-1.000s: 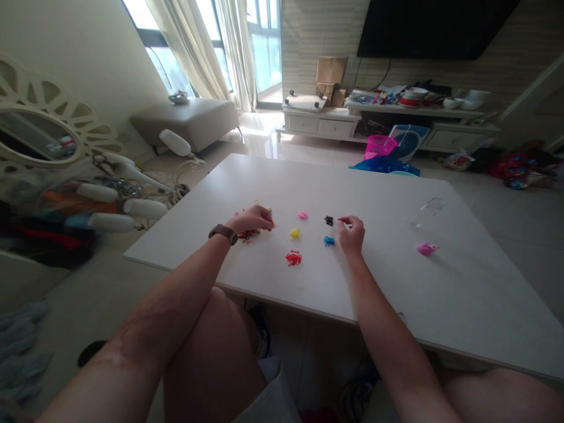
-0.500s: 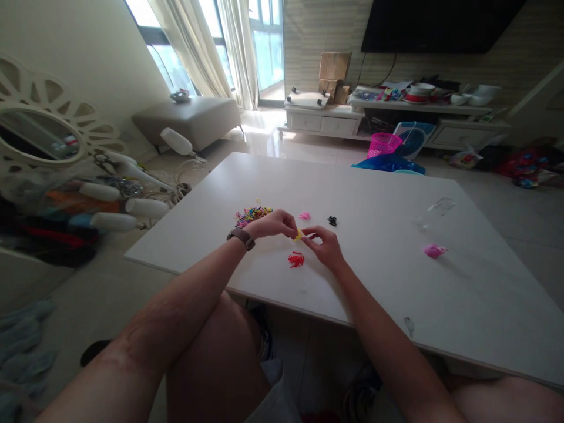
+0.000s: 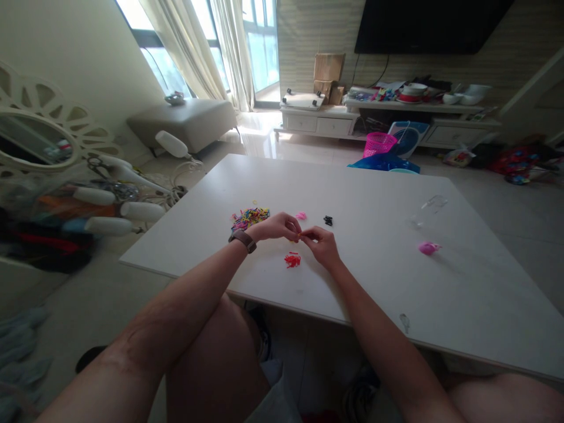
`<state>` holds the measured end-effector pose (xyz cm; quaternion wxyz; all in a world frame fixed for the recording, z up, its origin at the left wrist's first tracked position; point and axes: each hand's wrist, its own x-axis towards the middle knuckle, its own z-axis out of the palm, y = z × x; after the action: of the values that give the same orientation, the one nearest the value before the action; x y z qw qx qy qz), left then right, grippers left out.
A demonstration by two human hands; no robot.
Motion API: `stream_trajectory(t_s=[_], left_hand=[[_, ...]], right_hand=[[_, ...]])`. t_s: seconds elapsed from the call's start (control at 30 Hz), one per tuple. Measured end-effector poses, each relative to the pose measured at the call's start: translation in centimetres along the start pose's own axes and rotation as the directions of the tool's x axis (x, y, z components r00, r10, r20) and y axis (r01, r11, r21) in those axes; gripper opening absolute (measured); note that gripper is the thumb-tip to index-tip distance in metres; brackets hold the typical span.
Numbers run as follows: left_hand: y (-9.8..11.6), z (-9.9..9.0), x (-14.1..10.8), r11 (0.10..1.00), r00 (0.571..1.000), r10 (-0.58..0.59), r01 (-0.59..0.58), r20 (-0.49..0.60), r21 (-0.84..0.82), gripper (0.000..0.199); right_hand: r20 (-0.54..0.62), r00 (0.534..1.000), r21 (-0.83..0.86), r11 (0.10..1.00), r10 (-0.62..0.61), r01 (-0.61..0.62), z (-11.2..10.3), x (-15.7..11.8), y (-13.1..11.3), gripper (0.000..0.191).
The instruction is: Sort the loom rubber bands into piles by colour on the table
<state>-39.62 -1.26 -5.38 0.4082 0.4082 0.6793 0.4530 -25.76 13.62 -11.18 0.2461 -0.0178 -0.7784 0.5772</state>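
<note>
Over the middle of the white table (image 3: pixel 374 270), my left hand (image 3: pixel 282 226) and my right hand (image 3: pixel 321 241) meet at the fingertips. Both pinch a tiny yellowish piece (image 3: pixel 299 236), which looks like a small rubber band; the fingers hide most of it. A bit of yellow (image 3: pixel 292 241) shows under my left fingers. Left of that hand lies a mixed pile of colourful small rubber bands (image 3: pixel 249 218), partly behind it. Nearer to me is a red pile (image 3: pixel 292 260). Beyond my hands are a small pink pile (image 3: pixel 301 215) and a black one (image 3: pixel 328 220).
A pink object (image 3: pixel 428 248) and a clear plastic container (image 3: pixel 434 204) are on the table's right side. A small clear bag (image 3: pixel 404 322) lies by the front edge. One yellow loop (image 3: pixel 254 202) sits behind the mixed pile. A lamp with white shades (image 3: pixel 108 226) stands left of the table.
My fingertips have come closer together, and less yellow shows between them. The whole view has shifted slightly; the piles stay in place on the table.
</note>
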Motion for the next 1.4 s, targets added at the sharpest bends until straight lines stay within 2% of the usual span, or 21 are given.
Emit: stream_trajectory(t_s=[0.3, 0.47, 0.67, 0.83, 0.97, 1.17, 1.4], left_hand=[[0.7, 0.2, 0.0, 0.999, 0.998, -0.020, 0.021, -0.053, 0.031, 0.018], [1.1, -0.1, -0.2, 0.998, 0.986, -0.003, 0.013, -0.165, 0.056, 0.015], [0.5, -0.4, 0.0, 0.995, 0.951, -0.010, 0.040, -0.310, 0.089, 0.010], [0.1, -0.6, 0.1, 0.980, 0.956, 0.027, 0.032, -0.292, 0.195, 0.009], [-0.2, -0.6, 0.2, 0.972, 0.961, 0.044, 0.022, -0.272, 0.232, 0.009], [0.0, -0.4, 0.2, 0.963, 0.963, 0.048, 0.025, -0.264, 0.267, 0.010], [-0.2, -0.5, 0.2, 0.949, 0.967, 0.053, 0.028, -0.250, 0.313, 0.013]], right_hand=[[-0.001, 0.997, 0.039, 0.997, 0.074, -0.074, 0.0, 0.0, 0.0, 0.022], [-0.052, 0.992, 0.086, 0.990, 0.113, -0.108, 0.0, 0.2, 0.4, 0.027], [0.075, 0.983, 0.115, 0.977, 0.169, -0.177, 0.2, -0.1, 0.7, 0.031], [0.186, 0.977, -0.063, 0.994, 0.103, -0.093, 0.6, -0.5, 1.0, 0.023], [0.227, 0.973, -0.181, 0.983, 0.050, -0.008, 1.0, -0.7, 1.3, 0.015], [0.267, 0.964, -0.257, 0.964, 0.005, 0.067, 1.0, -0.7, 0.8, 0.019], [0.315, 0.949, -0.254, 0.964, 0.008, 0.077, 0.6, -0.7, -0.1, 0.020]])
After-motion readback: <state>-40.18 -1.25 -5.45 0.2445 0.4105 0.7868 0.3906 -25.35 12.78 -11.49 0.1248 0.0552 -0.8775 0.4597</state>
